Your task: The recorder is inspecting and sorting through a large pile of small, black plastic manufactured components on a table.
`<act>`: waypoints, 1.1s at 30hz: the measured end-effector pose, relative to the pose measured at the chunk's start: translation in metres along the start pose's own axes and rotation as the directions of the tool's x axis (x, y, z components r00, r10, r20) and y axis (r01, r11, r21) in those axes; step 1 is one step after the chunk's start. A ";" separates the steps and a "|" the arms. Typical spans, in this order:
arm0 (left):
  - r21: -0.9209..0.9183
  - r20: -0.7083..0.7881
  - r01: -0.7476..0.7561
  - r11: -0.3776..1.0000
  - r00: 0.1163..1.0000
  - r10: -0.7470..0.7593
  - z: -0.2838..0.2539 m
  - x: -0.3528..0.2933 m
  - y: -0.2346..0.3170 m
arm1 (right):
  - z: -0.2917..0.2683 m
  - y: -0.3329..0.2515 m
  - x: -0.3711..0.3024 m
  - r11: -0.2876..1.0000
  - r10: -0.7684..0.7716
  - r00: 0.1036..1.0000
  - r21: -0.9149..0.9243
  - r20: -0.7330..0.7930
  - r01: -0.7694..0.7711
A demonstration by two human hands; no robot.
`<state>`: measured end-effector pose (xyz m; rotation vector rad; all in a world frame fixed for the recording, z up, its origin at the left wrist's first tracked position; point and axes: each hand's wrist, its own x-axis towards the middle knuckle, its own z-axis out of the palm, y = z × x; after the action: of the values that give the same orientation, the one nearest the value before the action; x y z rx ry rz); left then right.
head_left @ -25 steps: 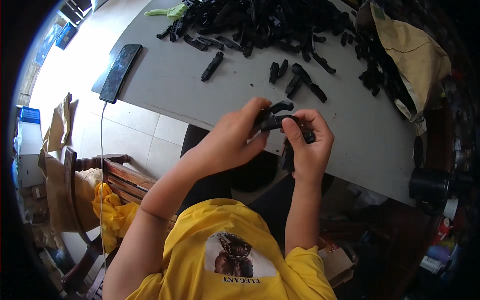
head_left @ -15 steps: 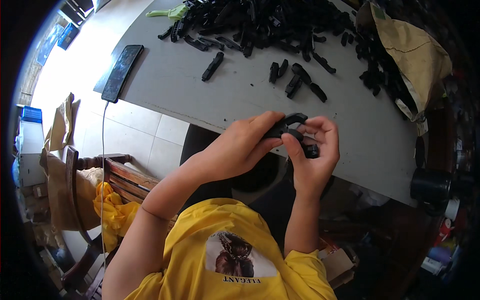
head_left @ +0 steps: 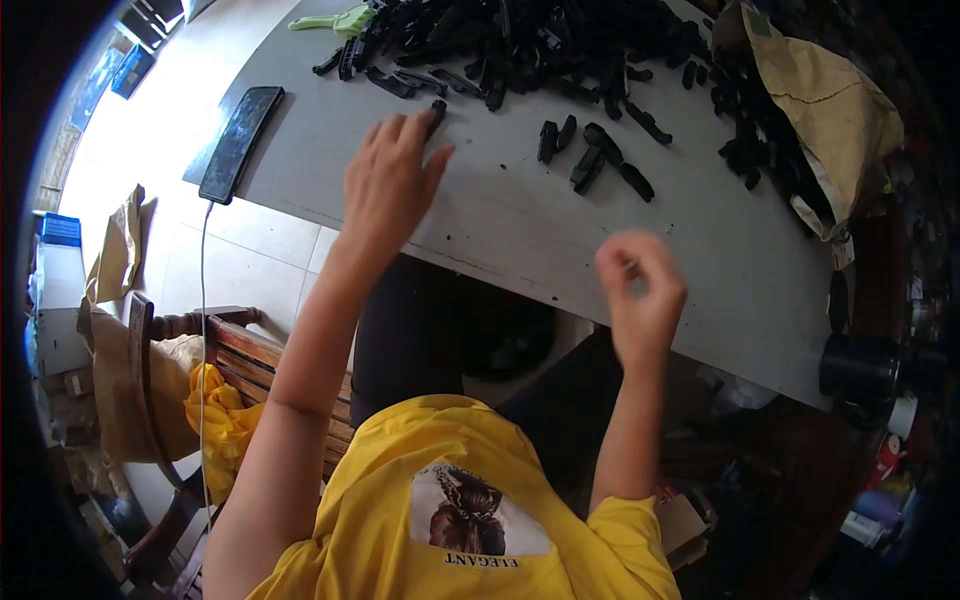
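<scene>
My left hand (head_left: 390, 185) is over the table's near left part with fingers forward and the thumb spread away. Its fingertips are at a single elongated black plastic piece (head_left: 437, 114), partly hidden under the hand. My right hand (head_left: 645, 290) hovers over the table's front edge, blurred, its thumb and forefinger curled together into a ring; I cannot make out anything between them. Ahead of it lies a small group of black plastic pieces (head_left: 592, 160). A large heap of similar black pieces (head_left: 500, 45) covers the far side.
A phone (head_left: 240, 145) with a white cable lies at the left of the grey table (head_left: 500, 220). Beyond it is a light green handled tool (head_left: 340, 21). A brown paper bag (head_left: 825, 110) stands at the right, by more black pieces. A wooden chair (head_left: 240, 355) is at my left.
My hands have come apart. The left has moved forward and left to the lone black piece; the right has stayed near its place. The black pieces they held together no longer show.
</scene>
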<state>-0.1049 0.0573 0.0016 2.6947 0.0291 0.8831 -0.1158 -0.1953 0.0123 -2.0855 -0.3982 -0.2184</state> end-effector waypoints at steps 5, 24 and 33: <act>0.223 0.157 -0.008 0.975 0.987 -0.028 0.021 0.012 -0.016 | 0.008 0.051 0.064 0.855 -0.134 0.980 -0.517 -0.150 0.038; -0.767 0.543 0.380 0.516 0.813 0.208 -0.017 -0.026 0.085 | 0.028 -0.010 -0.010 0.799 0.018 0.991 0.598 -0.131 0.064; -0.818 0.458 0.256 0.515 0.832 0.313 -0.017 -0.026 0.088 | 0.035 -0.008 -0.016 0.399 0.142 0.990 0.915 0.001 -0.058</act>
<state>-0.1423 -0.0243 0.0254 1.8313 -0.4746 -0.0266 -0.1333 -0.1647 -0.0046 -0.9550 -0.2405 0.0212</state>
